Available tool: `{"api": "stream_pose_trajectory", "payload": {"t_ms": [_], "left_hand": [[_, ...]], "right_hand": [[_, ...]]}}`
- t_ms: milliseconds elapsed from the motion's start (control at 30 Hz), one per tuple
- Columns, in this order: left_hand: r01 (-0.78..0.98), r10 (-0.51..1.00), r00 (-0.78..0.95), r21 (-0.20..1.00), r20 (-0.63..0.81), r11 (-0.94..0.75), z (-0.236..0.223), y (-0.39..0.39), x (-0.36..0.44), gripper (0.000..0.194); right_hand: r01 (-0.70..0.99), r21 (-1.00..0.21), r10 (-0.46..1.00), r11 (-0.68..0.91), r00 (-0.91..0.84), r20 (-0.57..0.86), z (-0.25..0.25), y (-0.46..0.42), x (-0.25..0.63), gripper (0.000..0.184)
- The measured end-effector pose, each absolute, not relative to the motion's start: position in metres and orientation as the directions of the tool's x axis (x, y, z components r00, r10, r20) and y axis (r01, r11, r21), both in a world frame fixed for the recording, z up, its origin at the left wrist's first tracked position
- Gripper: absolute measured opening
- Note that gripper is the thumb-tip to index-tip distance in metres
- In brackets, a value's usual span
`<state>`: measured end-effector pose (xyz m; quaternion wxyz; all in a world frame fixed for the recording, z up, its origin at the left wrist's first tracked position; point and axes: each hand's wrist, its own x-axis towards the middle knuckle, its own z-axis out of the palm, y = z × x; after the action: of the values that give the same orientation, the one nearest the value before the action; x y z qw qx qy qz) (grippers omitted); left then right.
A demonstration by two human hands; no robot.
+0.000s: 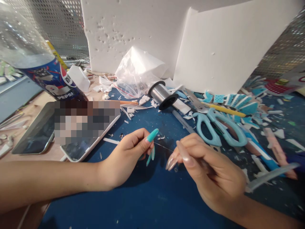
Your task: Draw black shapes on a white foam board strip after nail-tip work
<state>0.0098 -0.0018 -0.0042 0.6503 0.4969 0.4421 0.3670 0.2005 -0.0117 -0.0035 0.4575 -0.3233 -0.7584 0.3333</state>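
Observation:
A thin, pale thread point(164, 146) runs between my two hands above the blue mat point(114, 206). My left hand point(134, 148), with long turquoise nails, pinches one end of it. On the other side my right hand point(205, 162), with long pinkish-beige nails, has its fingers pressed together on the thread. Whether anything small hangs on the thread is too fine to make out. Just behind the hands lies a black spool point(164, 94) wound with silvery thread. Light-blue-handled scissors point(220, 127) rest right of the spool, near my right hand.
At left stand a Pepsi bottle point(54, 76) and two phones, a dark one point(35, 133) and a white-edged one point(95, 140). A clear plastic bag point(138, 73) sits before white foam boards point(212, 47). Blue-and-white scraps point(235, 103), a yellow stick point(224, 109) and cutters point(262, 152) crowd the right.

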Motion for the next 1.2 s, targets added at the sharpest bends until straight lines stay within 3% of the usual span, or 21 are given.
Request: {"api": "stream_pose_trajectory", "payload": {"t_ms": [1200], "left_hand": [[-0.047, 0.912, 0.350, 0.969, -0.212, 0.244, -0.0066, -0.0013, 0.0100, 0.028]], "right_hand": [[0.186, -0.817, 0.809, 0.547, -0.369, 0.458, -0.0057, -0.0106, 0.2003, 0.023]]}}
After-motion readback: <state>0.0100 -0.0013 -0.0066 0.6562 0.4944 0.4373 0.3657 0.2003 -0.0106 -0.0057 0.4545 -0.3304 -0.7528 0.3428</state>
